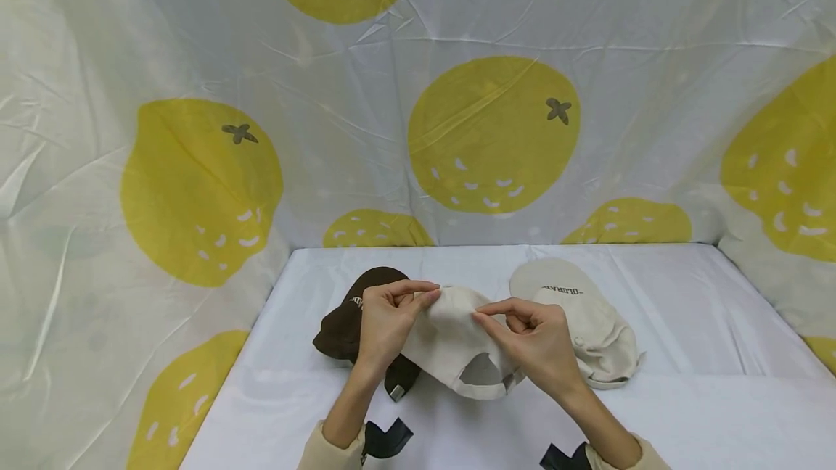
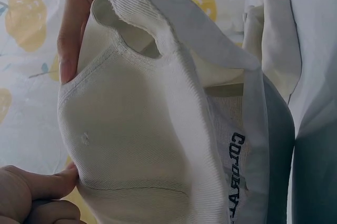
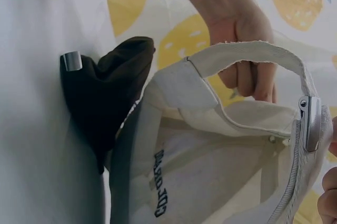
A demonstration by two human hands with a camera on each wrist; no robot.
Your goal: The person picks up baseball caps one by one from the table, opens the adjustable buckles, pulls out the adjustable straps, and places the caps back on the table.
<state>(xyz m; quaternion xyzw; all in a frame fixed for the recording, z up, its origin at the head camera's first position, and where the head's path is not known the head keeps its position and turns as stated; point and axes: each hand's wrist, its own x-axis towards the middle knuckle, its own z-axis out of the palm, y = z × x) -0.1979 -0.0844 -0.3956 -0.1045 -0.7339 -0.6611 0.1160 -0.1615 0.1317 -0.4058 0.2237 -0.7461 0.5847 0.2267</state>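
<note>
A cream baseball cap (image 1: 451,343) hangs between both hands, its back opening and strap turned toward me. My left hand (image 1: 385,321) pinches the crown's fabric on the left between thumb and fingers. On the crown's right side, my right hand (image 1: 538,343) pinches the cloth the same way. The right wrist view looks into the cap's inside (image 3: 221,166), where dark lettering shows, and a metal buckle (image 3: 313,124) sits on the strap. In the left wrist view, the left thumb (image 2: 50,182) presses at the crown's edge.
A dark brown cap (image 1: 342,325) lies on the white-covered table (image 1: 705,310) behind the left hand, its strap end with a metal clasp (image 1: 396,392) poking out. Another cream cap (image 1: 597,318) with dark lettering lies behind the right hand. A lemon-printed cloth (image 1: 339,143) hangs around the table.
</note>
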